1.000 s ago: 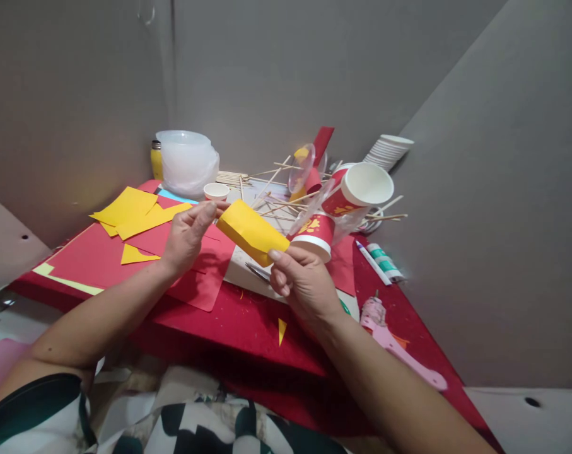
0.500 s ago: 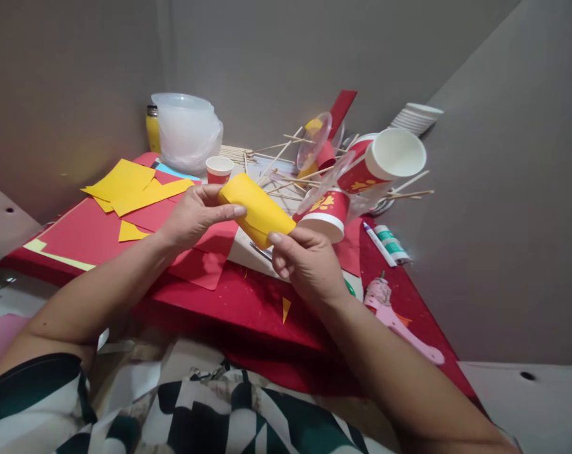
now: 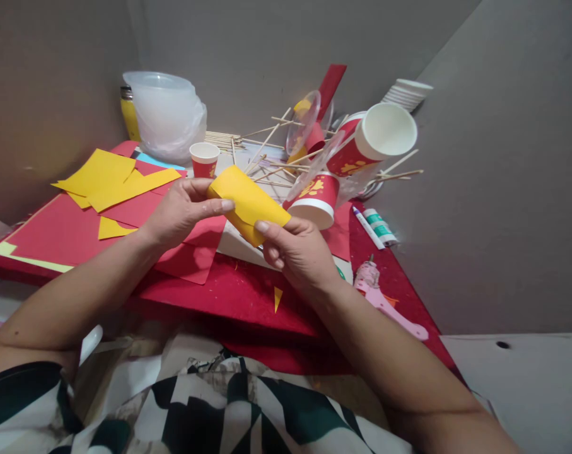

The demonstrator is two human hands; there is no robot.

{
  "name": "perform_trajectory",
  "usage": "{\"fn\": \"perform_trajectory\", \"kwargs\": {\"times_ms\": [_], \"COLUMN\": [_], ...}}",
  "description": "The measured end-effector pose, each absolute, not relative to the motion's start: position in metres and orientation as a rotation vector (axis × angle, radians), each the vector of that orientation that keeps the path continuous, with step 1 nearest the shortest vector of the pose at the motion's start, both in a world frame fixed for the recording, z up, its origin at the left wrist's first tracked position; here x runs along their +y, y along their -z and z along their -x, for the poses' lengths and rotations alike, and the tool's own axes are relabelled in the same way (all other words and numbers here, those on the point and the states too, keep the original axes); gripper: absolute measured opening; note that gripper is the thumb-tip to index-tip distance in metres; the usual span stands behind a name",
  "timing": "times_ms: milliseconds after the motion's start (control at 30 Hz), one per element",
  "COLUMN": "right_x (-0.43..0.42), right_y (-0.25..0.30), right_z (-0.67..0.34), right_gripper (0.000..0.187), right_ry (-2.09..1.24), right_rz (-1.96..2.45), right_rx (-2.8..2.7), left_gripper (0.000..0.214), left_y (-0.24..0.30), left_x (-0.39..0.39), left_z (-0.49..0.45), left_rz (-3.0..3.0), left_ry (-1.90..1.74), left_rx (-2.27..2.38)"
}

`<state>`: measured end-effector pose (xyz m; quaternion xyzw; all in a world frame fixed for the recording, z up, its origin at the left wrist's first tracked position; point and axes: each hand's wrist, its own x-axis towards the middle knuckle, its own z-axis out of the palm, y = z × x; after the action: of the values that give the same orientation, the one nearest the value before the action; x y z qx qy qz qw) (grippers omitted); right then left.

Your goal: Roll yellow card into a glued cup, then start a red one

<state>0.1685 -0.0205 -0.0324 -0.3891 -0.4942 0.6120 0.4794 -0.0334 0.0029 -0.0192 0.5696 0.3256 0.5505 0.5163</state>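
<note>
A curled piece of yellow paper [image 3: 250, 198] is held up between both hands, above the front part of the table. My left hand [image 3: 186, 205] pinches its left end, thumb on the near face and fingers behind. At the lower right end, my right hand [image 3: 297, 249] grips the paper between thumb and fingers. Behind the paper stands a small red-and-white paper cup [image 3: 204, 159]. To its right is an assembly of red paper cups [image 3: 347, 151], clear plastic discs and wooden sticks [image 3: 271, 142].
Yellow paper scraps [image 3: 110, 180] lie over red sheets [image 3: 44, 233] on the left. Plastic tubs [image 3: 165, 116] and a yellow bottle [image 3: 129, 116] stand at the back. On the right are a pink glue gun [image 3: 390, 306], a marker [image 3: 368, 228] and stacked white cups [image 3: 403, 94].
The view has shifted, so the table and things on it appear a little further left and higher. Both hands keep hold of the yellow paper with nearly the same grip.
</note>
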Motion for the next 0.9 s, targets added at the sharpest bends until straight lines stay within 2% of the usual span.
{"fn": "perform_trajectory", "kwargs": {"times_ms": [267, 533, 900], "right_x": [-0.0201, -0.0207, -0.0252], "right_y": [0.0347, 0.0336, 0.0265], "right_z": [-0.1679, -0.1663, -0.1691], "right_gripper": [0.03, 0.036, 0.037], "right_ry": [-1.478, -1.507, -1.396], "right_rz": [0.928, 0.984, 0.992], "right_rx": [-1.254, -1.288, -1.37], "left_gripper": [0.025, 0.022, 0.015], "left_y": [0.0196, 0.0196, 0.0158], "left_x": [0.0088, 0.0097, 0.0123], "left_z": [0.0377, 0.0368, 0.0374], "left_rz": [-1.383, -1.283, -1.147], "left_ry": [-1.218, -1.144, -1.415], "left_rx": [0.772, 0.692, 0.729]}}
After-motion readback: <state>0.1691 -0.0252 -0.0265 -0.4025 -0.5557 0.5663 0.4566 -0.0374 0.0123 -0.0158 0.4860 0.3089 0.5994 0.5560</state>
